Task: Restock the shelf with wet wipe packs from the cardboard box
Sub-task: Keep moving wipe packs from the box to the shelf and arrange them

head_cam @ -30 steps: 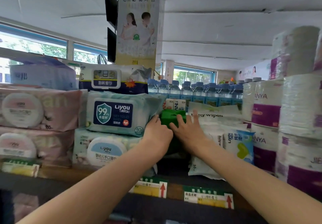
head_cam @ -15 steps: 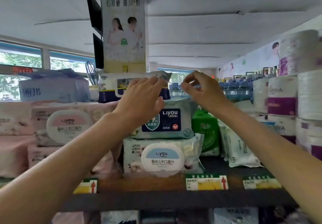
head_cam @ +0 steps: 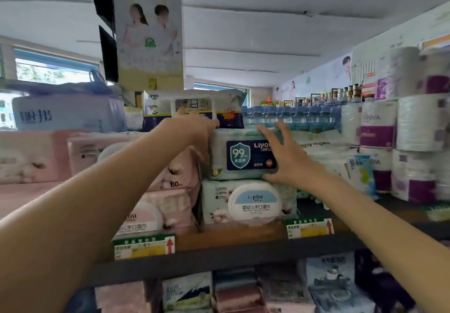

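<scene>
**Squaring the top pack on the stack**

Both hands at mid-frame on the teal pack (head_cam: 243, 154), which lies on a second pack (head_cam: 248, 201) on the shelf (head_cam: 219, 254). Left hand (head_cam: 194, 129) sits at the pack's upper left corner; fingers hidden behind the pack, so cannot tell how tightly it grips. Right hand (head_cam: 285, 156) lies against the pack's right end, fingers spread and straight, thumb under the lower edge: a flat press, not a clasp. No cardboard box in view.

Step in hand, as I judge it: seating and aligning the pack. To do it well:
- push evenly from both ends so the front face sits flush with the pack below
- soft wrapper will likely buckle under a one-sided shove; keep pressure low and flat
- watch the tall pack (head_cam: 194, 109) standing just behind and above; a hard push back could tip it

Edges and room:
- left: pink packs (head_cam: 170, 178) touch or nearly touch the stack, no slack there
- right: white packs (head_cam: 341, 166) close by, a dark gap low beside the bottom pack
- far right of frame: paper rolls (head_cam: 418, 122), well apart
- behind: bottles (head_cam: 292, 117) in a row
- front: shelf lip with price tags (head_cam: 146, 247), bare wood strip ahead of the stack, so hands can back out straight toward the camera
</scene>
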The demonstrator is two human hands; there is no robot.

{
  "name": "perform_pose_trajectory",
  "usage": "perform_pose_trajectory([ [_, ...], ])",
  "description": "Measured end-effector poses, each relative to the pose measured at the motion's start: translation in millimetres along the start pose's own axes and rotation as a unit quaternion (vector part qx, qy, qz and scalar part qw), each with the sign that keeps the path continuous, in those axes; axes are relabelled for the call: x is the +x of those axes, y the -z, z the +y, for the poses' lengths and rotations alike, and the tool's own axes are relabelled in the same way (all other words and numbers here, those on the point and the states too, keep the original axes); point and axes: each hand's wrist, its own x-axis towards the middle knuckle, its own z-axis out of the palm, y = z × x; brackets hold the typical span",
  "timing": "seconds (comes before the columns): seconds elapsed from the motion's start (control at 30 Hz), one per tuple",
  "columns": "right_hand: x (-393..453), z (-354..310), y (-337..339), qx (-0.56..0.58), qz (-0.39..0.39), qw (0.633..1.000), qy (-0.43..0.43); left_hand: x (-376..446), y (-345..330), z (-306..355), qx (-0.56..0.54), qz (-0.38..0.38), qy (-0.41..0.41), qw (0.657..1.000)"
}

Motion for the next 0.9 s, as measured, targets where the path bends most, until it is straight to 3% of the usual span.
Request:
perform_pose_trajectory([
  [0.33, -4, -5, 0, 0.003, 0.071, 0.997, 0.043, -1, -5, -6, -0.013, 0.087, -0.023, 0.996],
  [0.53, 10, -22, 29, 0.002, -0.025, 0.999, -0.027, -2, -7, -16, -0.126, 0.088, -0.028, 0.988],
  [0.67, 37, -47, 44, -0.060, 0.029, 0.996, -0.058, -15, -3, -44, -0.175, 0.155, -0.017, 0.972],
  [0.77, 60, -60, 44, -0.026, 0.006, 0.999, -0.033, -21, -4, -70, -0.161, 0.197, 0.016, 0.967],
  [0.9, 94, -77, 46, 0.020, 0.011, 1.000, 0.021, -20, -12, -104, -0.171, 0.169, 0.055, 0.969],
])
